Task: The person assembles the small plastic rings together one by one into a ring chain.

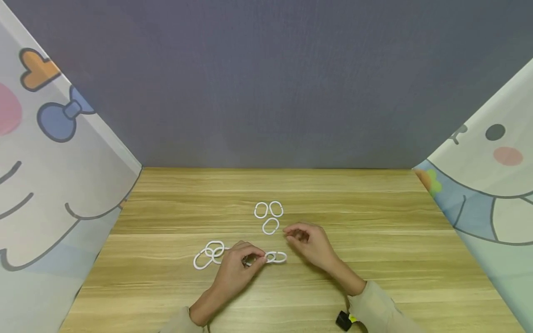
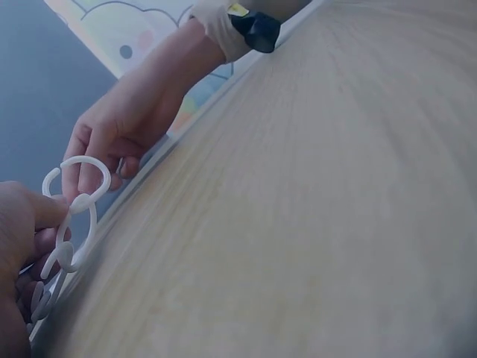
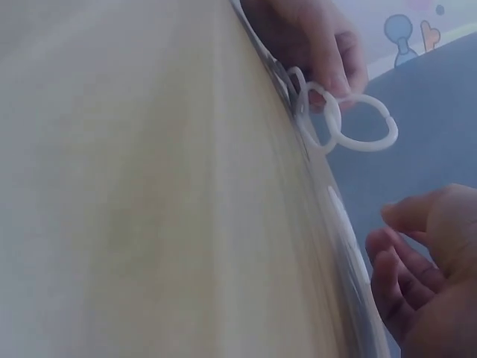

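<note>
A chain of white plastic C-shaped links [image 1: 286, 257] is pinched between the thumb and fingers of my left hand [image 1: 235, 270]. Its end link [image 3: 394, 134] sticks out to the right of the fingertips, raised off the tabletop in the right wrist view. Leftward, more joined links [image 1: 195, 262] trail from under the hand and lie on the table; the palm hides the middle of the chain. My right hand [image 1: 313, 247] is apart from the chain, its fingers loosely bent and holding nothing. Just left of its fingertips lies a loose white link [image 1: 263, 227].
Two more loose links, one on the left [image 1: 255, 211] and one on the right [image 1: 282, 209], lie farther back on the wood-grain table [image 1: 374, 203]. A grey panel [image 1: 275, 92] rises behind, with cartoon-printed panels [image 1: 491, 212] at both sides.
</note>
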The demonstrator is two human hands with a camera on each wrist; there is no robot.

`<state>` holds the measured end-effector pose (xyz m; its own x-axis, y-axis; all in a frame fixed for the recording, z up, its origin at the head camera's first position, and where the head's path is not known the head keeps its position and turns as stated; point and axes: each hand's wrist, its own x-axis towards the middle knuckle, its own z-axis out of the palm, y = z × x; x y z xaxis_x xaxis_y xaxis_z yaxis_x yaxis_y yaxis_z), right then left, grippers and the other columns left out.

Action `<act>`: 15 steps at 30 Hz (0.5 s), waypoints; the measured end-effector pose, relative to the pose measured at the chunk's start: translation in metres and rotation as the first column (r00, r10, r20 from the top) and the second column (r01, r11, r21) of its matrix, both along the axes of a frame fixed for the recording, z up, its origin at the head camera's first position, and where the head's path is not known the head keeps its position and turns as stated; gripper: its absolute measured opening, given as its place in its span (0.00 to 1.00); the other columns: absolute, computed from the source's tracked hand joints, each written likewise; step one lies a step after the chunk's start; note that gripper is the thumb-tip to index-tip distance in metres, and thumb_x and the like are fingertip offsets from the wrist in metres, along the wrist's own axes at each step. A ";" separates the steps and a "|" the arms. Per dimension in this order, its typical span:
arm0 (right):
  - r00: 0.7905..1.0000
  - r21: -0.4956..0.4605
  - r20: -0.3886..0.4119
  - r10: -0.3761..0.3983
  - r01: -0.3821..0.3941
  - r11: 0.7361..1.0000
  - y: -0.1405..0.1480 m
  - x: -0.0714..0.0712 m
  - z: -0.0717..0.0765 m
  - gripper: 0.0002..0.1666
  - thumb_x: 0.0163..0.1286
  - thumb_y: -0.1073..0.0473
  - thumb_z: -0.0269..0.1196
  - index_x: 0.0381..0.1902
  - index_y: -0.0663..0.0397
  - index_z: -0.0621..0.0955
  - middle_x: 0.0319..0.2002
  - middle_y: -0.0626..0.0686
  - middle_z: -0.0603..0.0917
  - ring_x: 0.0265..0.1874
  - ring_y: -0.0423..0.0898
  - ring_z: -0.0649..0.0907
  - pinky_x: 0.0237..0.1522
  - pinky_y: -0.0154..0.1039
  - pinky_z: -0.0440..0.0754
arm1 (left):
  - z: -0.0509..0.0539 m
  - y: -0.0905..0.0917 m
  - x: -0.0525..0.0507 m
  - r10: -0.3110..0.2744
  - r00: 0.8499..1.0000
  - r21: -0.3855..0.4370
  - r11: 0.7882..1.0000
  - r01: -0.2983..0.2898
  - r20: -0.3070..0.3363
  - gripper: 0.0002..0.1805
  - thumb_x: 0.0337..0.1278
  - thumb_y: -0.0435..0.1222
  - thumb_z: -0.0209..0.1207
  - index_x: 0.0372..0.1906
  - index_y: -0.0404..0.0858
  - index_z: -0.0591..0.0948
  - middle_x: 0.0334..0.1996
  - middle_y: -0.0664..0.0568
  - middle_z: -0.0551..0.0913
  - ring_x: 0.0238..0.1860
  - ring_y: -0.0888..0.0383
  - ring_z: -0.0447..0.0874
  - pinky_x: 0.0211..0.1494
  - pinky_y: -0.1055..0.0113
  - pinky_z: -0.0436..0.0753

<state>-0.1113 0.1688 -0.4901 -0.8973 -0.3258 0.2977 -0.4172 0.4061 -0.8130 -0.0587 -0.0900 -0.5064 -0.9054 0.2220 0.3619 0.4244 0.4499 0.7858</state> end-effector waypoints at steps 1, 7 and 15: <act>1.000 0.019 -0.008 -0.004 0.004 1.000 -0.001 -0.002 0.000 0.13 0.68 0.73 0.77 0.47 0.57 0.92 0.38 0.49 0.93 0.31 0.36 0.84 0.33 0.33 0.86 | 0.000 0.000 0.000 -0.001 1.000 0.000 1.000 0.001 0.001 0.07 0.59 0.31 0.80 0.37 0.46 0.94 0.35 0.66 0.91 0.33 0.65 0.80 0.35 0.71 0.81; 0.998 0.123 -0.053 -0.019 0.026 0.992 -0.007 -0.013 -0.002 0.14 0.66 0.71 0.79 0.47 0.55 0.94 0.40 0.48 0.90 0.30 0.34 0.78 0.31 0.31 0.81 | -0.001 0.000 0.000 -0.002 1.000 0.001 1.000 0.002 -0.004 0.07 0.59 0.32 0.80 0.37 0.47 0.93 0.35 0.66 0.91 0.34 0.65 0.81 0.36 0.70 0.81; 0.994 0.295 -0.108 0.008 0.024 0.955 -0.014 -0.021 -0.002 0.18 0.67 0.67 0.79 0.53 0.50 0.94 0.44 0.49 0.86 0.30 0.37 0.75 0.32 0.33 0.76 | -0.002 0.000 -0.001 -0.003 1.000 -0.010 1.000 0.003 -0.001 0.08 0.60 0.32 0.80 0.37 0.48 0.93 0.35 0.67 0.91 0.37 0.67 0.82 0.39 0.69 0.83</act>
<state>-0.1321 0.1548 -0.4923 -0.8686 -0.4064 0.2835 -0.4906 0.6252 -0.6070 -0.0593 -0.0903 -0.5081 -0.9045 0.2282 0.3602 0.4262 0.4569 0.7808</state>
